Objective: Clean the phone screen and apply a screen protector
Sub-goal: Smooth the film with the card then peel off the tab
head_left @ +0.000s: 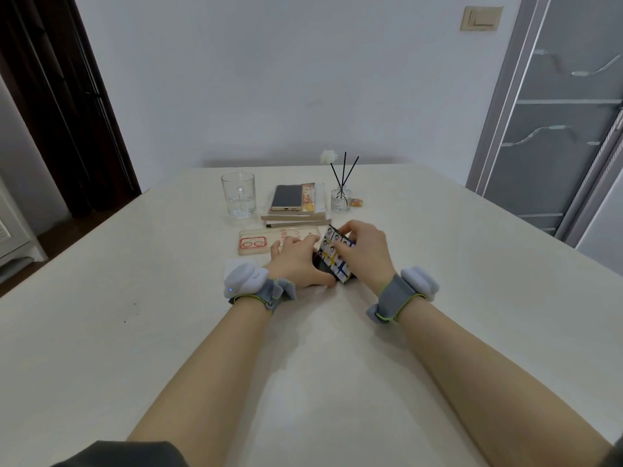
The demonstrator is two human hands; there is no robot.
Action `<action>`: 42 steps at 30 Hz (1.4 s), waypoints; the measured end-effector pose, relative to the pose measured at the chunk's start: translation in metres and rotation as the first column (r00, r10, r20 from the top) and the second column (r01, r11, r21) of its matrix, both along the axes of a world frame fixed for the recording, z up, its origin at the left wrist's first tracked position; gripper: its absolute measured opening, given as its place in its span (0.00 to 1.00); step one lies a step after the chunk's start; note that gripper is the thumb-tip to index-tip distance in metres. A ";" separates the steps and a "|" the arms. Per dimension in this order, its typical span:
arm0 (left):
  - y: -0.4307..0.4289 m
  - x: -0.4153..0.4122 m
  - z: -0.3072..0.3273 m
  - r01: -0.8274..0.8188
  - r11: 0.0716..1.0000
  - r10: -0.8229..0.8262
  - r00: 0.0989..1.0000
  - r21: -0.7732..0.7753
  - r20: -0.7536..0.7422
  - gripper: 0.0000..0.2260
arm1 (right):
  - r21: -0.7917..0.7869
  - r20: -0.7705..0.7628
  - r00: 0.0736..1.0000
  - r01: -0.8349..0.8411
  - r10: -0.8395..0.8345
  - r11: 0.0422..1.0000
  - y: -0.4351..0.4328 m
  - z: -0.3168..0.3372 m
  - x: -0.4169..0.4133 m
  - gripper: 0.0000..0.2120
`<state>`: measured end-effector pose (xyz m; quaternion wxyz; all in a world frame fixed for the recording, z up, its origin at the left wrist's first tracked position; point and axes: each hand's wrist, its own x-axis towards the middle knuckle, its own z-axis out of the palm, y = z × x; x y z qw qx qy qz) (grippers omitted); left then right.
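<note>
A dark flat package printed with small picture panels, likely the screen protector pack, is tilted up just above the table centre. My left hand grips its left edge, thumb under the lower corner. Curled fingers of my right hand hold its upper right edge. The phone lies apart, screen up and dark, on a stack of books further back. A clear phone case with red print lies flat just beyond my left hand.
A glass mug stands left of the books. A reed diffuser bottle and a small sweet are to their right. The white table meets the wall behind; a dark door is far left, a glass cabinet far right.
</note>
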<state>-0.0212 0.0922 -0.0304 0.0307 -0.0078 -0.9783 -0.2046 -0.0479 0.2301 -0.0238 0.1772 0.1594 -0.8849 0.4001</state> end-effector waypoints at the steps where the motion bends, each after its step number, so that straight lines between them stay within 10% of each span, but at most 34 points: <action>1: 0.000 0.000 0.000 -0.002 1.000 0.001 1.000 0.006 0.004 0.40 | 0.030 -0.007 1.000 0.024 -0.024 0.999 0.002 -0.001 -0.001 0.08; 25: -0.003 0.002 0.002 0.006 0.998 -0.006 1.000 0.058 0.001 0.40 | 0.085 -0.031 0.955 0.297 -0.296 0.951 0.034 0.002 -0.013 0.09; 32: -0.003 0.002 0.001 0.003 0.999 -0.002 1.000 0.041 -0.012 0.41 | 0.061 -0.024 0.999 0.031 -0.030 0.998 0.000 0.002 0.001 0.09; 42: -0.001 0.003 0.003 0.001 0.999 -0.001 1.000 0.053 0.008 0.40 | 0.098 -0.002 0.935 0.353 -0.355 0.930 0.050 0.000 -0.020 0.09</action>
